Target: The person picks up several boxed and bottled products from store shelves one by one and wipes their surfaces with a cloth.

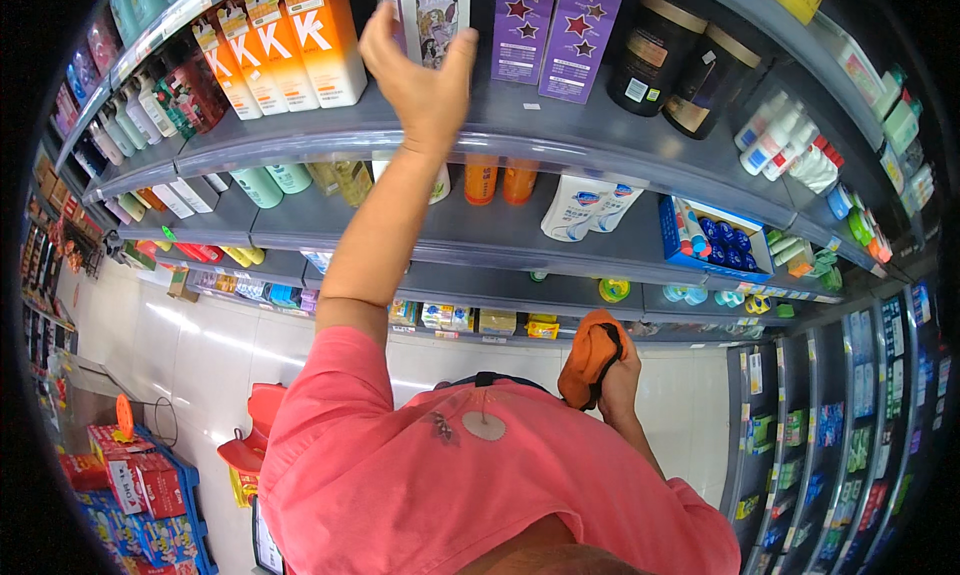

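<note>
My left hand [426, 76] is raised at the upper shelf [510, 113], thumb and fingers spread, in front of a white and purple box [439, 19]. Whether its fingertips touch the box cannot be told. Orange and white cartons [330, 57] stand in a row to its left, and purple boxes with star prints [577, 38] stand to its right. My right hand [621, 380] is low, near the waist, closed around a bunched orange cloth [591, 357] with a dark edge. Dark jars with gold lids [651, 57] stand farther right on the upper shelf.
Lower shelves hold white pouches [574, 207], orange bottles [480, 181] and a blue display box [716, 237]. More shelving [780, 425] runs down the right side. On the floor at the left are a red plastic chair [255, 428] and stacked cartons on a blue crate [191, 492].
</note>
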Demonstrator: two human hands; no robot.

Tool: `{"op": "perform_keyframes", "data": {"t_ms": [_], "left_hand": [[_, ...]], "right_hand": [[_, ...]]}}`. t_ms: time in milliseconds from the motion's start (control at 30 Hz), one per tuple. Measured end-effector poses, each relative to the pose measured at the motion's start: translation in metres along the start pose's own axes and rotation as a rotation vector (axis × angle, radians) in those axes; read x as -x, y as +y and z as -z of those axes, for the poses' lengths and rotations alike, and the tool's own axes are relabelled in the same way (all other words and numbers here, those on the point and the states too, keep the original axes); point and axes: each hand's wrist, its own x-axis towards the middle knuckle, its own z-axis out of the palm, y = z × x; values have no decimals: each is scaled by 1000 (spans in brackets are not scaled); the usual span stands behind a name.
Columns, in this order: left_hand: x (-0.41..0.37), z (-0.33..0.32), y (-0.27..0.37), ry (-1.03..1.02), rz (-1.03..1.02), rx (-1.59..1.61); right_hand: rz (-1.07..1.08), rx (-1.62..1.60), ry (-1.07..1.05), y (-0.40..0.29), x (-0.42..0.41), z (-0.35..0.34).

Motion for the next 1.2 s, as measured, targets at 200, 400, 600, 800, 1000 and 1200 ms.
{"op": "perform_keyframes", "data": {"t_ms": [200, 400, 600, 800, 1000, 1200], "left_hand": [[-34, 26, -58, -333, 526, 320], [-37, 36, -51, -530, 602, 406], [-20, 20, -43, -475, 309, -22], [-10, 1, -28, -453, 315, -40], [-10, -17, -57, -670, 582, 347], [-15, -18, -49, -791, 744, 546]], "right_hand": [[-4, 14, -25, 7, -5, -18], [-46, 27, -39, 3, -3, -34], [-62, 63, -33, 11, -8, -40], [-31, 47, -51, 14, -11, -46], [92, -38, -186, 5, -24, -53], [110, -47, -155, -1, -33, -66]]}}
